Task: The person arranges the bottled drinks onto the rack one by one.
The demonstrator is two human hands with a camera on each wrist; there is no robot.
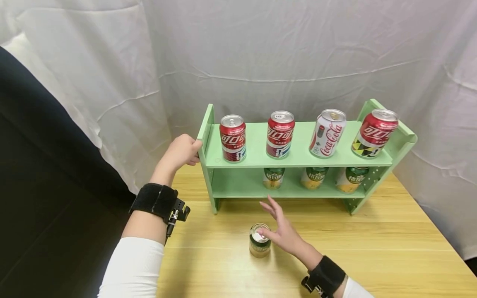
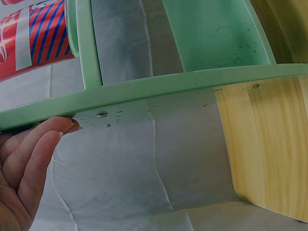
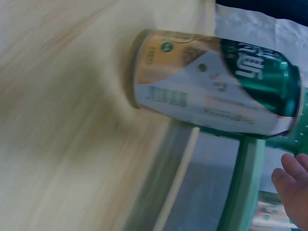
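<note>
A green and gold drink can [image 1: 259, 243] stands upright on the wooden table [image 1: 372, 248] in front of a green two-level shelf [image 1: 257, 145]. My right hand [image 1: 278, 225] hovers just right of the can with its fingers spread, holding nothing. In the blurred right wrist view the can [image 3: 211, 96] is apart from my fingertips [image 3: 291, 185]. My left hand [image 1: 182, 151] grips the shelf's left side panel. The left wrist view shows its fingers [image 2: 33, 149] on the panel's edge [image 2: 159, 96].
Several cola cans, three red [image 1: 232, 138] and one white [image 1: 327, 132], stand on the top board. Three green and gold cans [image 1: 314, 177] stand on the lower board. White cloth [image 1: 298, 49] hangs behind, and a dark drop [image 1: 44, 165] lies left of the table.
</note>
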